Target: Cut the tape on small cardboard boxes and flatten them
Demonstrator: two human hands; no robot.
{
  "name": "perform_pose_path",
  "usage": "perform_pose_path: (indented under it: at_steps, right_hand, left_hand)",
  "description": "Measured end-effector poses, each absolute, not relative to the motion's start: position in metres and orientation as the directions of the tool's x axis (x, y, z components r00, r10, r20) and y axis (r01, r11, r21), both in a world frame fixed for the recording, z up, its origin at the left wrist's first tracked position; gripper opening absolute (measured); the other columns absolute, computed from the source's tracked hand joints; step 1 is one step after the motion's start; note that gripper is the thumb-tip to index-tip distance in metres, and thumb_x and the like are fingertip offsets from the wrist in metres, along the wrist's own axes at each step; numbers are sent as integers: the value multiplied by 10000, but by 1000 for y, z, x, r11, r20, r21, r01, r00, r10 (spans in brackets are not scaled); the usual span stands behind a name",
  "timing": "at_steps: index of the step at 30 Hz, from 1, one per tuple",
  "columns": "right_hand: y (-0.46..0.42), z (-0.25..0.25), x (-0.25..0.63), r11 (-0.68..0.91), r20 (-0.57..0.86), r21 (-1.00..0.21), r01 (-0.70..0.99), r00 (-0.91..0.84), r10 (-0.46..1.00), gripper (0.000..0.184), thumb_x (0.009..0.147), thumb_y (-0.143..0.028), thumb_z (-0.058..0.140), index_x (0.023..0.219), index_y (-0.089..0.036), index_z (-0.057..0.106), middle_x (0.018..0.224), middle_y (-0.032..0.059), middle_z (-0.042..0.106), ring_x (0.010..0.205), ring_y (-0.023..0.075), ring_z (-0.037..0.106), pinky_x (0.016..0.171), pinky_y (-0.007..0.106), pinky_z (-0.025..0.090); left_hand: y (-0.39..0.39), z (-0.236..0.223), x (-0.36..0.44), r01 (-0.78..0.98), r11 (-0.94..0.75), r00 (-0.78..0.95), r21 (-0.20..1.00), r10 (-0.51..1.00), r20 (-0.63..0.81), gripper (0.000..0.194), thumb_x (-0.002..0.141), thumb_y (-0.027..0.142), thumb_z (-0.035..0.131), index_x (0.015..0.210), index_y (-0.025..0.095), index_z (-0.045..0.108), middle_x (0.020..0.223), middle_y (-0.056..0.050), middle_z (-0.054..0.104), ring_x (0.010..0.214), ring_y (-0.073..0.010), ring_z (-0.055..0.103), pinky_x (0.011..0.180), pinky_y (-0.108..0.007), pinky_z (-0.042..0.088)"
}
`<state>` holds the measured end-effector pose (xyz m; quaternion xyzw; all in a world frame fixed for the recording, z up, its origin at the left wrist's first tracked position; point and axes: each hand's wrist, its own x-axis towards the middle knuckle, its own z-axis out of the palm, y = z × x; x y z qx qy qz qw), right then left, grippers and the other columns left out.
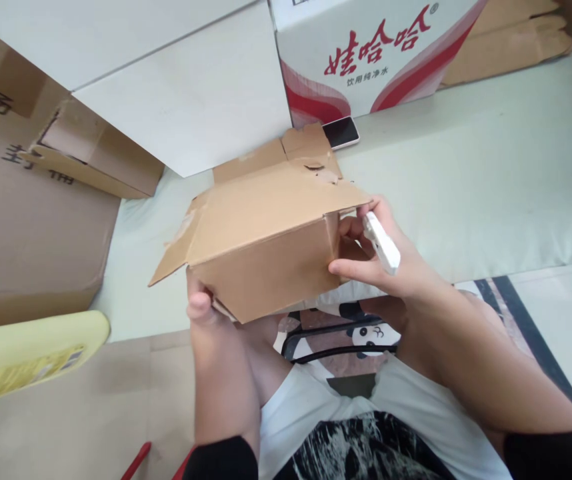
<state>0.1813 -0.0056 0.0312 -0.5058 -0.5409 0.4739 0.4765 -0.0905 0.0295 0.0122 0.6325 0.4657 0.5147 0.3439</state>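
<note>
A brown cardboard box [271,270] is held tilted over the front edge of the covered table, its wide flap [271,207] facing up with torn side tabs. My left hand [202,307] grips the lower left end of the box; most of its fingers are hidden behind or under the cardboard. At the right end, my right hand [373,250] presses its thumb to the box's side, with its other fingers bent around the corner. A slim white plastic tool [382,243] is also tucked in that hand; its exact kind is not clear.
A phone [342,133] lies behind the box, against a white printed carton [366,67]. White panels [191,93] stand at the back. Large brown cartons [31,200] are on the left, near a pale yellow container [31,353]. Folded cardboard [506,47] rests at the back right.
</note>
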Motion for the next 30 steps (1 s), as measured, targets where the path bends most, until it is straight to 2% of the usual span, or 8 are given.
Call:
perform_pose_path:
  at_steps: [4, 9, 13, 18, 20, 25, 27, 30]
  right_hand:
    - [-4, 27, 179, 86, 124, -984, 158, 246, 961, 606, 692, -396, 864, 1008, -311, 353, 898, -26, 555, 808, 191, 652, 706, 360, 566]
    - [-1, 30, 183, 93, 114, -989, 112, 204, 972, 399, 746, -297, 759, 956, -293, 421, 822, -55, 594, 734, 154, 659, 725, 333, 564]
    - [2, 27, 187, 29, 59, -974, 225, 127, 990, 251, 781, -320, 745, 965, -252, 589, 838, -28, 655, 752, 162, 669, 730, 335, 542]
    - [9, 15, 189, 52, 75, -959, 279, 71, 995, 494, 730, -516, 828, 1111, -244, 672, 1020, 44, 736, 927, 244, 689, 847, 424, 558]
    - [10, 13, 187, 84, 121, -949, 305, 106, 987, 477, 736, -542, 825, 1077, -236, 693, 1016, 59, 746, 930, 260, 693, 846, 431, 562]
    - [5, 13, 185, 157, 252, -914, 373, 223, 942, 173, 867, -374, 717, 971, -236, 724, 895, 42, 752, 810, 232, 701, 751, 398, 571]
    - [3, 11, 186, 181, 304, -897, 404, 263, 916, 165, 891, -373, 697, 989, -244, 726, 881, 41, 749, 791, 234, 700, 732, 405, 575]
    - [4, 5, 189, 215, 366, -880, 424, 314, 876, 202, 929, -433, 666, 1022, -260, 718, 925, 61, 755, 831, 257, 713, 750, 430, 588]
  left_hand:
    - [35, 13, -98, 250, -382, -55, 890, 912, 407, 847, 551, 775, 847, 1206, 266, 674, 1155, -96, 764, 1266, -382, 676, 1032, -480, 595]
    - [41, 19, -100, 386, -408, -34, 827, 890, 455, 954, 517, 820, 855, 1250, 245, 648, 1177, -127, 735, 1295, -379, 652, 1084, -502, 572]
    - [37, 22, -102, 409, -336, 60, 848, 938, 342, 880, 540, 782, 878, 1207, 246, 674, 1161, -142, 740, 1308, -385, 648, 1074, -517, 585]
    - [33, 18, -107, 406, -242, 199, 881, 965, 173, 755, 607, 744, 869, 1163, 260, 707, 1131, -141, 756, 1315, -363, 650, 1092, -519, 574]
    - [35, 16, -106, 380, -252, 220, 890, 959, 178, 730, 620, 759, 852, 1134, 258, 720, 1099, -137, 763, 1281, -351, 672, 1076, -507, 583]
    - [42, 11, -101, 346, -311, 33, 885, 947, 319, 675, 500, 692, 943, 930, 208, 751, 845, -79, 760, 979, -301, 760, 908, -432, 641]
    - [42, 11, -101, 337, -305, -60, 891, 937, 344, 551, 502, 602, 975, 770, 183, 738, 680, -35, 706, 745, -232, 734, 745, -351, 638]
    - [39, 11, -107, 173, -279, -43, 945, 956, 291, 459, 576, 551, 945, 589, 170, 688, 552, -8, 637, 515, -145, 614, 537, -268, 542]
